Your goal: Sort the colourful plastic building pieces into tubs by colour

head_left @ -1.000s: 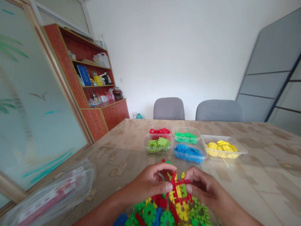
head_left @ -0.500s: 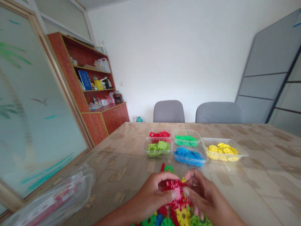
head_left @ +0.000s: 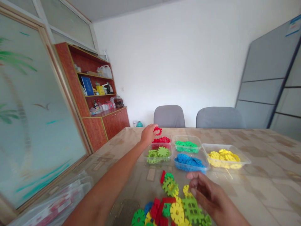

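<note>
My left hand [head_left: 148,134] is stretched out over the far left container and closed on a red toothed building piece [head_left: 158,131]. Under it, the clear plastic container holds several red pieces [head_left: 162,139]. Near me, my right hand [head_left: 207,190] hovers at the right of a mixed pile, fingers loosely curled and apart, with no piece seen between them. By its thumb is a yellow notched disc [head_left: 186,190]. The pile also has a light green lattice piece [head_left: 191,208], red pieces [head_left: 157,208] and a green disc [head_left: 138,217].
Other clear containers hold light green pieces [head_left: 158,154], green pieces [head_left: 187,146], blue pieces [head_left: 189,162] and yellow discs [head_left: 223,158]. Clear plastic bags [head_left: 56,201] lie at the left of the table [head_left: 265,169]. Two grey chairs [head_left: 169,116] stand behind it.
The hands have parted. My left hand has carried a red piece from near me out to the red container. My right hand has let go of the red piece and stays near the pile.
</note>
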`<state>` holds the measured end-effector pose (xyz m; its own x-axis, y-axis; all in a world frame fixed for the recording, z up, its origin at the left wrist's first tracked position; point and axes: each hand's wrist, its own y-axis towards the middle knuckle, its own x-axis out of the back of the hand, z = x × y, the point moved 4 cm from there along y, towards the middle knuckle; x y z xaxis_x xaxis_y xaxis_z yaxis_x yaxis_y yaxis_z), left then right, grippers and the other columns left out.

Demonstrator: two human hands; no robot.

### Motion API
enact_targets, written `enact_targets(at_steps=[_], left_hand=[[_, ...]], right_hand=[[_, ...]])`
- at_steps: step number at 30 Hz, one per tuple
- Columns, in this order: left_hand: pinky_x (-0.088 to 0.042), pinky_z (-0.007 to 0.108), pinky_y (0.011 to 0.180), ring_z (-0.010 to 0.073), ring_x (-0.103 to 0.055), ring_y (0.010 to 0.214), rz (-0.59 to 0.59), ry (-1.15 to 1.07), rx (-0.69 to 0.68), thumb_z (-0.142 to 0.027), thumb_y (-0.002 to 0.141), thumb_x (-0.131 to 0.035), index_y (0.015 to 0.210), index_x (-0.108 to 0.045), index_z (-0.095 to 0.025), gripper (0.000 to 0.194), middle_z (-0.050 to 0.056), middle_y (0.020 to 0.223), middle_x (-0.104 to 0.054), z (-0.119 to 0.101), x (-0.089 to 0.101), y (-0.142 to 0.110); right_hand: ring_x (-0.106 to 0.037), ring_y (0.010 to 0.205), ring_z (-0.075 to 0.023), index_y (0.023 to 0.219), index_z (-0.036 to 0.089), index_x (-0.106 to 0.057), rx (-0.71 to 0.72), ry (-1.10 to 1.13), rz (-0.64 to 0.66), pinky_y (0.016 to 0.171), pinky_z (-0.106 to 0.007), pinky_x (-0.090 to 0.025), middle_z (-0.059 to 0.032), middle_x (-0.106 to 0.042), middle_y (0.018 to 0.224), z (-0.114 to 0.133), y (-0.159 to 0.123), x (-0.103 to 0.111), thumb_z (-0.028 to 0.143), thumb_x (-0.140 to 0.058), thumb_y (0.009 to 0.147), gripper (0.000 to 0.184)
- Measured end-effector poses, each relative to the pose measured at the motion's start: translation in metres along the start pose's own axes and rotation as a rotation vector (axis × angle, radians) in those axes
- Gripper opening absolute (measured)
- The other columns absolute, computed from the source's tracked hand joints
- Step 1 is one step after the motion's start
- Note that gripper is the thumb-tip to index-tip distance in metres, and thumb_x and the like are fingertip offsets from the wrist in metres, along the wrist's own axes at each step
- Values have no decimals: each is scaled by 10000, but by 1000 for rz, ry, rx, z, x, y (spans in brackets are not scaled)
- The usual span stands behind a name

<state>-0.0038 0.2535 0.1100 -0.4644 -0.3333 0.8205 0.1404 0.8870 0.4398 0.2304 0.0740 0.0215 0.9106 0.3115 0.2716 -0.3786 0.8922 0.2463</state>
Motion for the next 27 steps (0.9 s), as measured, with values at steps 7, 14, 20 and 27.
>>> enact_targets(at_steps=[7,14,20,27], left_hand=[[-532,408,821,212,-624,954,247,214,32,-311,942,-560,1137,-588,-145,257,80,1127,-613,21,-27,3],[-523,417,843,216,-614,984,350,289,47,-308,944,-556,1151,-584,-158,257,86,1162,-600,26,-33,-4],[-518,427,856,226,-606,1009,382,254,19,-306,937,-568,1159,-581,-157,267,88,1178,-594,27,-40,2],[-525,416,844,219,-611,995,394,221,42,-293,937,-569,1153,-583,-159,254,87,1172,-596,27,-54,12]], right_hand=[[-410,591,-131,891,223,-575,-47,-63,2,515,-232,-343,30,-467,678,16,5,12,491,-556,865,269],[-391,587,-131,836,214,-573,-72,-120,77,509,-235,-332,28,-445,661,16,6,18,544,-497,884,342],[-387,564,-125,814,202,-564,-78,-152,120,496,-232,-324,32,-434,637,11,6,17,564,-476,887,380],[-398,539,-115,800,199,-596,-91,-149,114,481,-219,-335,35,-461,606,10,5,16,533,-543,864,344]])
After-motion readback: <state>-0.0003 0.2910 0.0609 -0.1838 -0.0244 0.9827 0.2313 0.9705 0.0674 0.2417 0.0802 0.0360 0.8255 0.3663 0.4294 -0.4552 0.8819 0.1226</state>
